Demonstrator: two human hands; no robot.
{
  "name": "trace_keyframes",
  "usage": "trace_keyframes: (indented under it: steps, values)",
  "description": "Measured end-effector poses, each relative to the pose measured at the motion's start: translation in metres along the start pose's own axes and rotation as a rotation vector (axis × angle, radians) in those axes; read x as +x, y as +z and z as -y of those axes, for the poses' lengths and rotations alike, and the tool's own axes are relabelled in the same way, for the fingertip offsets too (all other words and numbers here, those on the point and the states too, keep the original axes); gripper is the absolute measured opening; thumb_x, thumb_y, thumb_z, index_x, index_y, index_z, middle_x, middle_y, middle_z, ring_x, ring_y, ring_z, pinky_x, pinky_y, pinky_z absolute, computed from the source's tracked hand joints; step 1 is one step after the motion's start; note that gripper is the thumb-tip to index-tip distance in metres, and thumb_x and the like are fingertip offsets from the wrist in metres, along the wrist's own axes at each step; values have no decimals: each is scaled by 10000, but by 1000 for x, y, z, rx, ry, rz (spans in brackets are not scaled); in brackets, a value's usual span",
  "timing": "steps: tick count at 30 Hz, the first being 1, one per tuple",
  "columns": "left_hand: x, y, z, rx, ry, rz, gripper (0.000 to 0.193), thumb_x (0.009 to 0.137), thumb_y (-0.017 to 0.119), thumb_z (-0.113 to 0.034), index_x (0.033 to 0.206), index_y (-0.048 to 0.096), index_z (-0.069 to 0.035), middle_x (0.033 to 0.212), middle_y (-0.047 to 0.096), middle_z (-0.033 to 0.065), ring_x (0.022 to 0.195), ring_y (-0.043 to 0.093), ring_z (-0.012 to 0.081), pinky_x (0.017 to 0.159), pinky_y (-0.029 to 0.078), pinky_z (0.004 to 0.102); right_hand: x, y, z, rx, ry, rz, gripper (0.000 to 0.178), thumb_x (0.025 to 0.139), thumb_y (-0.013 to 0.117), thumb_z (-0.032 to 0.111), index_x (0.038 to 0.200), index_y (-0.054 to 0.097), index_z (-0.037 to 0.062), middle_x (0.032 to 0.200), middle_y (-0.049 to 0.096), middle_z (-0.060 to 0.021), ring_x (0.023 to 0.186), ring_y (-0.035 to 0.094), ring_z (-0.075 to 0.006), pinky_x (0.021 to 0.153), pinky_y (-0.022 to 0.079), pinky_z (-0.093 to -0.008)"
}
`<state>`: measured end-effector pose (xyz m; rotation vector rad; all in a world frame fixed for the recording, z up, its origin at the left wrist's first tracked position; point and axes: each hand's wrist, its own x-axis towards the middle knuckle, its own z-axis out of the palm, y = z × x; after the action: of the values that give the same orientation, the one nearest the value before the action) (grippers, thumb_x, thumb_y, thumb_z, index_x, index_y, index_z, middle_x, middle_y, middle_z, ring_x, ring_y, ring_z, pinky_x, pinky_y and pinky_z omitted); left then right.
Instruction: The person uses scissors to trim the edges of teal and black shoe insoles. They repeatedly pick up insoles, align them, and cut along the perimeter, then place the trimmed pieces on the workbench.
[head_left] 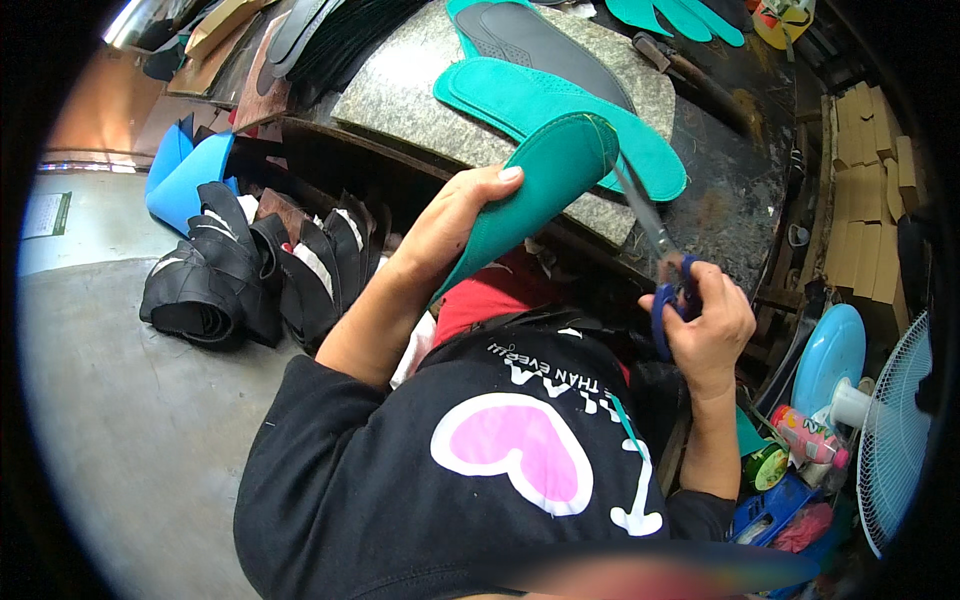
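My left hand grips a green shoe insole, holding it tilted in front of me with the thumb on its near face. My right hand has its fingers through the blue handles of a pair of scissors. The blades point up and reach the rounded end of the insole; whether they touch it I cannot tell. Just beyond, another green insole lies on a speckled stone slab, beside a dark grey insole. A thin green strip clings to my black shirt.
A hammer lies on the dark workbench right of the slab. Black rolled material and a blue folded sheet are at left. On the right stand a fan, a pink bottle and stacked brown cartons.
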<state>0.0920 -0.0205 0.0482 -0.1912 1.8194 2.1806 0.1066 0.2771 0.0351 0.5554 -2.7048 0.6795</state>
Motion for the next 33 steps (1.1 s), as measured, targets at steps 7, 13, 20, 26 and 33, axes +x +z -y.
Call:
trace_keyframes:
  steps: [7,13,20,26,33]
  values:
    - [-1,-3,2,55,-71,92,446,981,546,-428,974,674,0,789,635,18,685,562,82,625,440,228,3,-9,-13,-154,-95,-38,454,665,874,344,972,666,83,708,593,-70,630,590,-262,595,448,-383]
    - [1,-7,4,54,-100,110,439,966,583,-418,976,678,11,799,641,19,695,561,79,631,440,228,8,-21,-24,-146,-113,-41,438,680,860,384,949,683,86,676,592,-80,595,583,-262,556,428,-374]
    - [-1,0,3,4,-132,207,420,973,579,-374,1030,689,28,874,645,29,784,565,76,718,438,216,17,-37,-20,-299,-248,-21,447,680,848,429,953,688,112,750,660,-36,675,615,-224,613,437,-356]
    - [1,-5,8,86,-2,281,405,974,587,-331,1043,679,56,1005,608,49,895,561,108,844,433,246,20,-33,-23,-168,-97,61,409,709,847,381,922,676,77,733,641,-53,621,605,-250,587,450,-337]
    - [-6,31,8,1100,880,87,597,514,865,-276,1072,721,-121,1146,574,168,1012,596,368,876,497,461,15,-2,-3,1265,372,271,485,842,824,287,1130,538,22,820,608,-14,688,622,-114,634,482,-231]
